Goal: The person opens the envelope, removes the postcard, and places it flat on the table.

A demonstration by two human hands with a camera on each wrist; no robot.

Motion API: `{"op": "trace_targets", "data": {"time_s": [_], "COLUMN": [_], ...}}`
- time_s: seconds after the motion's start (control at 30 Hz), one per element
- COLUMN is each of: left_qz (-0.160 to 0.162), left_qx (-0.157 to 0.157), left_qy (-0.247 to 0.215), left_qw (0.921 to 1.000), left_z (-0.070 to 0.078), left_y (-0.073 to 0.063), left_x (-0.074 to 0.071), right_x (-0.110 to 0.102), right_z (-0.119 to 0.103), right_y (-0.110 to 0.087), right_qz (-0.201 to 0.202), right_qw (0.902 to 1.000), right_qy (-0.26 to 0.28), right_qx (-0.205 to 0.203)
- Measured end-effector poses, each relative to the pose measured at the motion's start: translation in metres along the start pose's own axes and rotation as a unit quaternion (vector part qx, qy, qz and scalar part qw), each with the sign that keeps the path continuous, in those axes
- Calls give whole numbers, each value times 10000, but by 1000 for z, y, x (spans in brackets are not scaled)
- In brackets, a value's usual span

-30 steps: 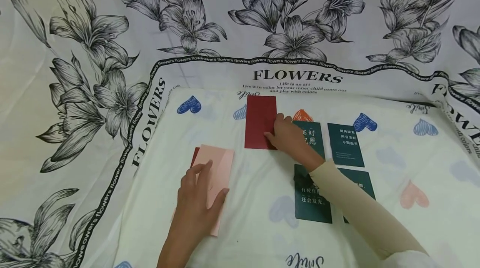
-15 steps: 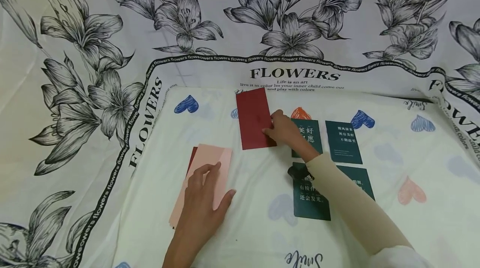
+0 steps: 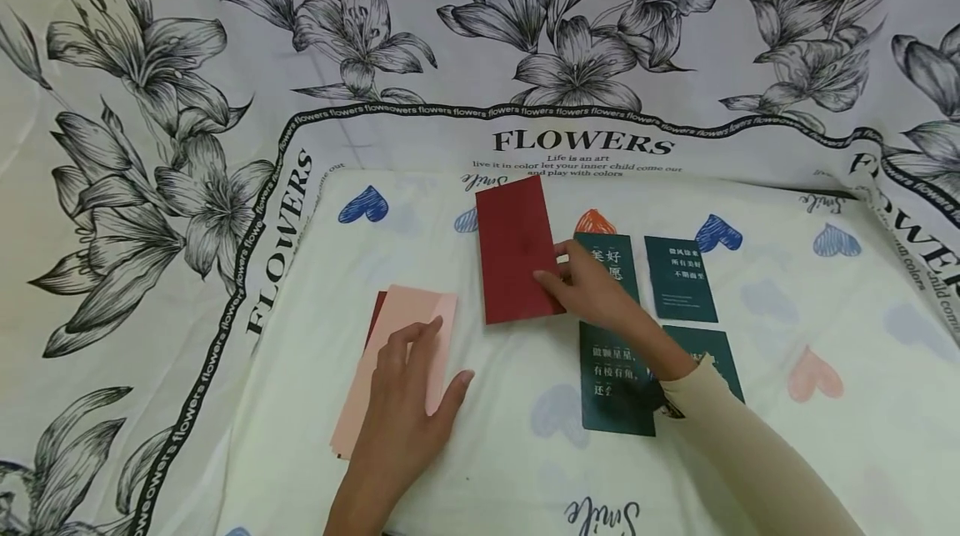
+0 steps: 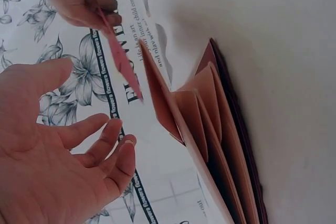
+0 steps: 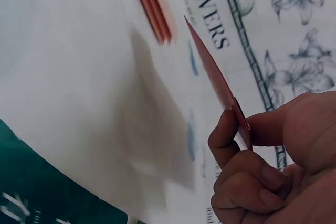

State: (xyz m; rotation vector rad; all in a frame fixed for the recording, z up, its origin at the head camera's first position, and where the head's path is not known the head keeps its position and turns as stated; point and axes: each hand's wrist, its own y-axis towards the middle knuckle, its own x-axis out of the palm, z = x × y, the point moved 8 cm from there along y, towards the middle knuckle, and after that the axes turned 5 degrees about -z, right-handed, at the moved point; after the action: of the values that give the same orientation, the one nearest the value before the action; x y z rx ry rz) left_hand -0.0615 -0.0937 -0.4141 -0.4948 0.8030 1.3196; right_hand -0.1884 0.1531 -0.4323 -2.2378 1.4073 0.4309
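Note:
My right hand (image 3: pixel 600 286) pinches a dark red envelope (image 3: pixel 517 248) by its right edge, thumb on the near face. In the right wrist view the envelope (image 5: pixel 215 80) appears nearly edge-on, above a shadow on the white cloth. My left hand (image 3: pixel 405 403) hovers at the stack of pink envelopes (image 3: pixel 420 307), fingers loosely bent. A red one (image 3: pixel 375 315) peeks out at the stack's left. In the left wrist view that stack (image 4: pixel 215 124) fans apart, and the open left hand (image 4: pixel 68 150) holds nothing.
Several dark green cards with white writing lie on the right: one by the right hand (image 3: pixel 618 248), another further right (image 3: pixel 682 286), others nearer (image 3: pixel 603 415). The pale cloth (image 3: pixel 510 411) has printed hearts. A flower-patterned cloth (image 3: pixel 570 61) stretches behind.
The right hand has lifted and tilted the red envelope, then drawn it slightly nearer. The left hand has shifted only slightly at the pink stack, with its fingers more spread.

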Motion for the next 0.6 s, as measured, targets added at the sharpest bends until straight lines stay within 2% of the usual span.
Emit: {"op": "trace_targets", "data": {"time_s": [0.2,0.37,0.6], "left_qz": [-92,-222,-279], "left_qx": [-166,-227,212], "left_qy": [-267,-690,-1323], "left_qw": [9995,9971,9906], "left_z": [4,8,23], "left_y": [3,4,7], "left_x": [-1,1,5], "right_x": [7,17,34], "right_z": [-21,-31,-35], "right_y": [-42,-70,-103], "right_qz": [-48,-313,-703], "right_qw": [9993,9952,9883], "right_qy": [162,812,1234], "right_qx": [-322,-448,-550]}}
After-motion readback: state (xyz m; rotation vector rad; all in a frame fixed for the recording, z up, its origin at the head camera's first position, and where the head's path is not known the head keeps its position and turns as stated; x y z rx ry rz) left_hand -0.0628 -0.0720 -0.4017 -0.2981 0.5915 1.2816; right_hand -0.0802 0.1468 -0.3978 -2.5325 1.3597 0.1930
